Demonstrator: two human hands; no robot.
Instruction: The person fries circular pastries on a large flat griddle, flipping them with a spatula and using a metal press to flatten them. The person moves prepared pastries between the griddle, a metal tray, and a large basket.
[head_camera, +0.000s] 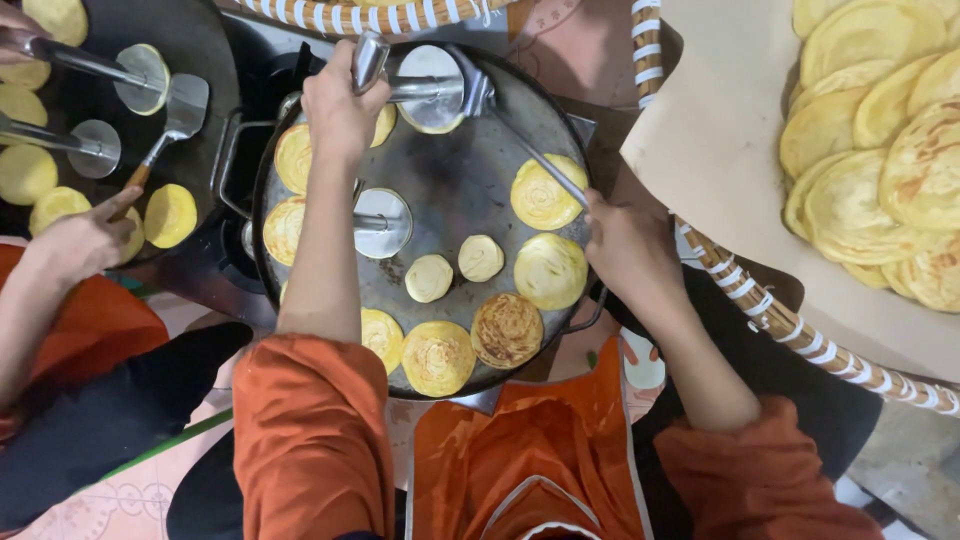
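Note:
My left hand (340, 105) grips the handle of a round metal press (430, 75) that sits flat on a piece of dough at the far edge of the round dark griddle (460, 185). My right hand (625, 245) holds the thin handle of a metal spatula (478, 92), whose blade lies beside the press. A second round press (383, 222) rests on the griddle under my left forearm. Several yellow flatbreads (545, 195) lie around the griddle, and one near me is browned (507, 330). Two small thick dough discs (480, 258) lie in the middle.
At the left, another person's hand (80, 240) holds a spatula (183, 105) over a second dark griddle (190, 40) with dough discs and two presses. At the right stands a woven basket (760, 300) lined with brown paper, holding several cooked flatbreads (870, 150).

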